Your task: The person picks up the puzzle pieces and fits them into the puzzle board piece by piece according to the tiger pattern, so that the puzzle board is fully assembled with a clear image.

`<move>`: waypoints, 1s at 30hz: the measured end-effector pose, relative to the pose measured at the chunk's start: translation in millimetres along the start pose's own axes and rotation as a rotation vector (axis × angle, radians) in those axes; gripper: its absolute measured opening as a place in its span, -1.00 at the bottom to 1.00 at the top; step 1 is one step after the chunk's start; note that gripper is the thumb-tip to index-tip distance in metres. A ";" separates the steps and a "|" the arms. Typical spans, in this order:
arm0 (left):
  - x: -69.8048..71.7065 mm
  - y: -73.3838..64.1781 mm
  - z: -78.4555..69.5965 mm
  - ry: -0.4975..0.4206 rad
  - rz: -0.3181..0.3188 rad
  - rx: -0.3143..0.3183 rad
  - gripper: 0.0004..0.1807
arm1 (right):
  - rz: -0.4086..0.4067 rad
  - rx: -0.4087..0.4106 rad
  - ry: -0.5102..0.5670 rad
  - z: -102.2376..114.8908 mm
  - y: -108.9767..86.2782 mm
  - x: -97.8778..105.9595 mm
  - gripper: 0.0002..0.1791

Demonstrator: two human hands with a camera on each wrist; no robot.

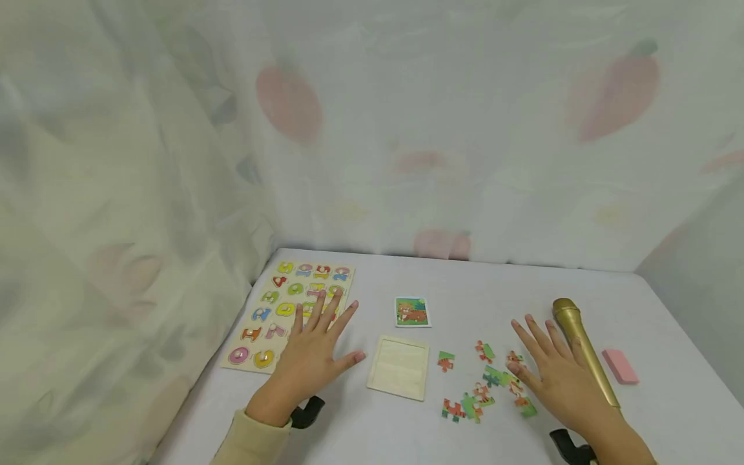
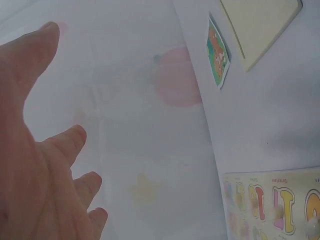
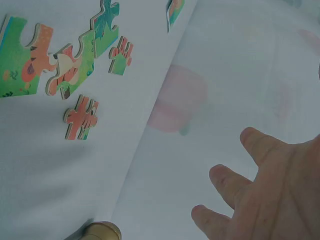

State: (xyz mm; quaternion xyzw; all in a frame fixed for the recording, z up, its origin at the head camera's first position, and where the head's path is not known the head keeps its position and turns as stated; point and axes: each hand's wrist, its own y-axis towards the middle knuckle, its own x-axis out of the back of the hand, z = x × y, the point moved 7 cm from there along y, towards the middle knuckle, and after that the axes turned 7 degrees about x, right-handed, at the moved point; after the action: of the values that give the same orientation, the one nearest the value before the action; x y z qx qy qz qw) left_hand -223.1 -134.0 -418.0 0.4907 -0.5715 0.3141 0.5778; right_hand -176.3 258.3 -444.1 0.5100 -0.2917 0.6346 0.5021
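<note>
My left hand [image 1: 310, 358] is spread over the near right part of a wooden number puzzle board [image 1: 235, 358], holding nothing. To its right lies a shallow wooden puzzle frame [image 1: 399, 368], with a small tiger picture card [image 1: 412, 312] behind it. Loose jigsaw pieces [image 1: 494, 376] with green and orange print are scattered right of the frame. Beside them my right hand [image 1: 560, 381] hovers with fingers spread and nothing held. It partly overlaps a gold microphone [image 1: 587, 349] in the head view. In the right wrist view, one orange piece [image 3: 81, 118] lies apart from the others.
A pink block [image 1: 620, 366] lies right of the microphone. The white table [image 1: 465, 284] ends at a pale curtain [image 1: 372, 161] with fruit print at the back, and more curtain [image 1: 128, 258] hangs along the left side. Dark wrist straps [image 1: 307, 412] show at both wrists.
</note>
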 end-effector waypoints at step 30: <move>-97.6 -9.7 -40.9 -0.239 0.152 -0.091 -0.54 | 0.068 -0.085 0.235 -6.4 69.5 -51.8 -0.44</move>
State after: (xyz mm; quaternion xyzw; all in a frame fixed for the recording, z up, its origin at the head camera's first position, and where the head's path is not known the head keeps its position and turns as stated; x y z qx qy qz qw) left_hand -214.3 -79.8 -509.0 0.4533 -0.6855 0.2700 0.5018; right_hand -244.7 223.7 -485.0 0.4002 -0.2748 0.6937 0.5321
